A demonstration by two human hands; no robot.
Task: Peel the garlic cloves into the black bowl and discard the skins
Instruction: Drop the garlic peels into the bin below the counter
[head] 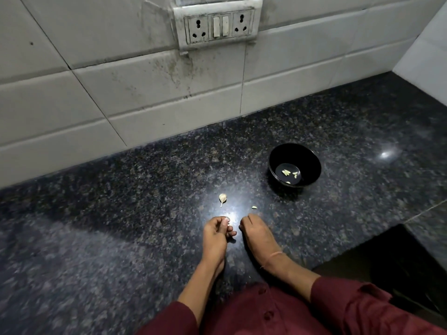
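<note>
The left hand (pixel 217 232) curls over a pale piece (pixel 226 220) that is mostly hidden, clove or skin unclear. The right hand (pixel 256 234) tucks its fingertips under, any hold unseen. The fleck (pixel 254 207) on the desk (pixel 121 226) is too small to name.

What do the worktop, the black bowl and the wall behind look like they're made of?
The worktop looks like polished granite: dark, speckled, with mirror-like glare spots. The black bowl is smooth and glossy, perhaps plastic or glazed ceramic; the look leaves it open. The wall seems to be glazed white ceramic tile, with thin joint lines and a soft sheen.
</note>
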